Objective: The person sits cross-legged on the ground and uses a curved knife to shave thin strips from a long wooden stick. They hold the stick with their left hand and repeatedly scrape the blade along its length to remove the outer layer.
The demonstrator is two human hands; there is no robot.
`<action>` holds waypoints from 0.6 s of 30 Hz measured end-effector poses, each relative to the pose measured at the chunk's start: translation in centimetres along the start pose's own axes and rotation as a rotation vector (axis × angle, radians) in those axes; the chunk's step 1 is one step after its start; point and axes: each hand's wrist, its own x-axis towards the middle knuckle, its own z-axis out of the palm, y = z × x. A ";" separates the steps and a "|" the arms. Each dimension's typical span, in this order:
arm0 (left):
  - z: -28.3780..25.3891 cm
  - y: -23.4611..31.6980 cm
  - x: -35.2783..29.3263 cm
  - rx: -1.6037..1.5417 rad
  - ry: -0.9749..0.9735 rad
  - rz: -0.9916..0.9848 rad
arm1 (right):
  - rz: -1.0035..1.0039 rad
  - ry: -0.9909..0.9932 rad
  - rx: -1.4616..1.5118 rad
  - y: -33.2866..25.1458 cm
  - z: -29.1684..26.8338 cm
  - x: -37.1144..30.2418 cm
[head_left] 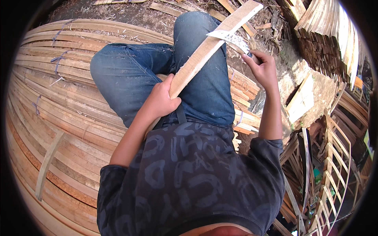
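Observation:
A long, flat wooden slat (pixel 201 58) slants across my raised knee, from my lap up to the far right. My left hand (pixel 162 97) is closed around its near end. My right hand (pixel 263 67) grips the handle of a knife (pixel 233 38) with a broad, bright blade. That blade lies crosswise over the slat, towards its far end; glare hides the exact edge. Pale wood shavings dot my blue jeans (pixel 118 74).
Tied bundles of long slats (pixel 75 59) lie under and to the left of me. At the far right rises a tall stack of cut boards (pixel 327 31). Wood scraps litter the ground ahead. A lattice-like wooden frame (pixel 332 165) leans at the right.

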 end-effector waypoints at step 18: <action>-0.2 -0.6 -0.1 -0.028 -0.014 0.017 | -0.391 -0.004 -0.603 -2.0 4.9 -3.6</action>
